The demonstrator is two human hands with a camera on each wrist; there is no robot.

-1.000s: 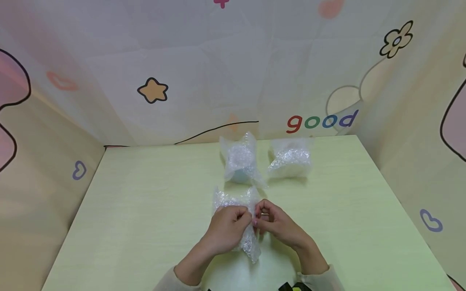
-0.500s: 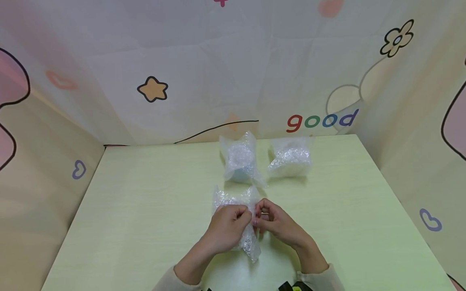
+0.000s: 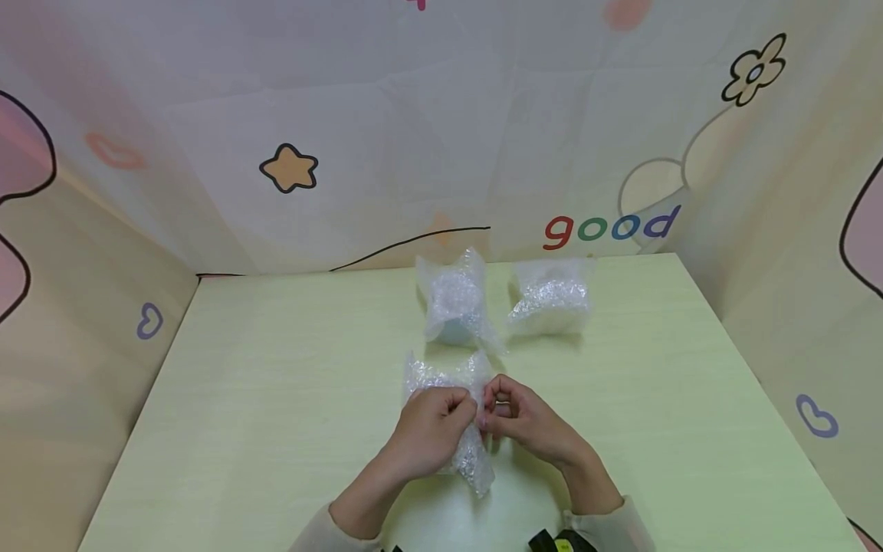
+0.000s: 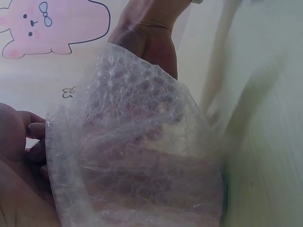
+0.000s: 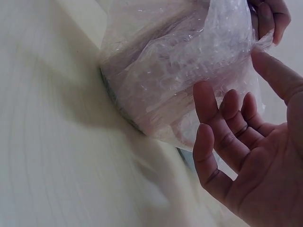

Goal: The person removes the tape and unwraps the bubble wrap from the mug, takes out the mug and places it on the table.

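A bubble-wrap parcel (image 3: 472,456) stands on the table between both hands. Through the film, a pinkish object with a dark, curved bottom rim shows in the right wrist view. My left hand (image 3: 434,433) lies over the parcel and grips its gathered upper edge; its curled fingers partly show behind the film (image 4: 128,179) in the left wrist view. At the parcel's right side is my right hand (image 3: 527,422). The right thumb (image 5: 274,73) touches the edge of the bubble wrap (image 5: 189,61), while the other fingers (image 5: 206,101) are loosely bent against its side, apart from the thumb.
Behind the parcel, near the back wall, stands a second wrapped parcel (image 3: 455,295) with a bluish base. A third one (image 3: 552,299) lies to its right. Printed cloth (image 3: 386,138) encloses the pale green table (image 3: 276,383) at the back and sides.
The hands hold nearly the same pose at the parcel throughout. The head view has shifted very slightly; the two parcels at the back stay where they were.
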